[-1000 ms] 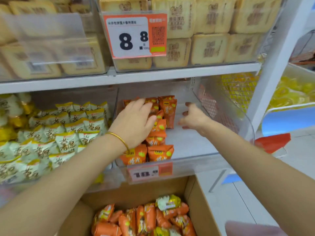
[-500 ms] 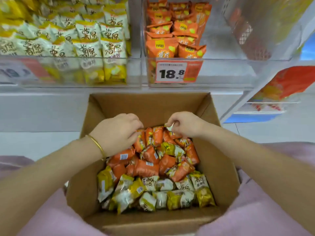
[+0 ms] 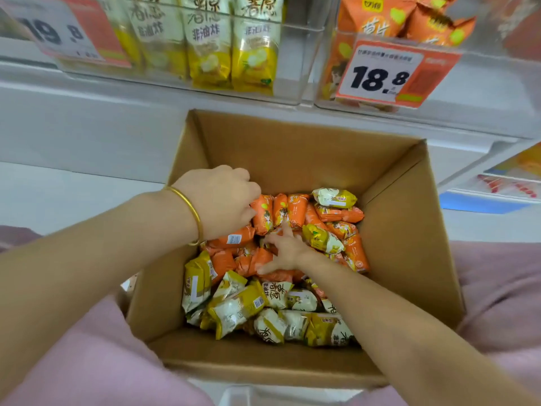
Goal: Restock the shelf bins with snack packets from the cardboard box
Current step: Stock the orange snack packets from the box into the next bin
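Orange snack packets (image 3: 295, 212) fill the far half of the cardboard box (image 3: 292, 148), directly below their shelf bin (image 3: 483, 71). At the far-left wall the left hand (image 3: 222, 200) curls over several, apparently gripping them, though its fingertips are hidden. Mid-box, the right hand (image 3: 285, 249) holds nothing and presses spread fingers into the pile, likely gathering more for one lift

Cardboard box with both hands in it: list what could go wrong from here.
1. A yellow packet lies among the orange packets beside the right hand. A grab may catch it and misstock the orange bin.
2. The left hand curls over several orange packets. A loose bunch could spill on the lift.
3. The cardboard box seems propped between pink fabric, perhaps a lap, and could tip.
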`<act>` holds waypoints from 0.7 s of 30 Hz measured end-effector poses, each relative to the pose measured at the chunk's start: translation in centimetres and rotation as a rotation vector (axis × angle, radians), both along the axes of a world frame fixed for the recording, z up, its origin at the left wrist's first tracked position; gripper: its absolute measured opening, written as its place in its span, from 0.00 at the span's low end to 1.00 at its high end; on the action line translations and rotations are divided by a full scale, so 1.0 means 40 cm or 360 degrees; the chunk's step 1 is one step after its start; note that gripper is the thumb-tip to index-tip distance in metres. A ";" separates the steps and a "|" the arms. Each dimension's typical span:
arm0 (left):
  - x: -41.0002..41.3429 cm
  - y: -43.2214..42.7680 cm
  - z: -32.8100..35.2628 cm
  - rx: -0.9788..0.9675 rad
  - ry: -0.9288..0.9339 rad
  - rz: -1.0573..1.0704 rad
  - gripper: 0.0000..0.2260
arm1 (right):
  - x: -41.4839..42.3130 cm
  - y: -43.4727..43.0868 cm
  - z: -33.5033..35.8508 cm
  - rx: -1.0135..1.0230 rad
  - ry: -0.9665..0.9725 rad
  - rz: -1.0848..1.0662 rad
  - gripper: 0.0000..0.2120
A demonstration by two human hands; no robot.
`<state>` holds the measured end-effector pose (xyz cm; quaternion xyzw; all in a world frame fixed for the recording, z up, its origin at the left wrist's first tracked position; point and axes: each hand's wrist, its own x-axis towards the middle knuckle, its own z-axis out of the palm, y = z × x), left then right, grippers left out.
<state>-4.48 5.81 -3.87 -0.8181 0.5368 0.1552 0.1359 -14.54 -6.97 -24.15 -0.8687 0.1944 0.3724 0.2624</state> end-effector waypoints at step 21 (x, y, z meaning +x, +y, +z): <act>0.024 -0.020 -0.005 -0.0307 0.0743 0.0703 0.16 | -0.040 -0.103 0.324 0.0580 -0.0722 -0.0499 0.19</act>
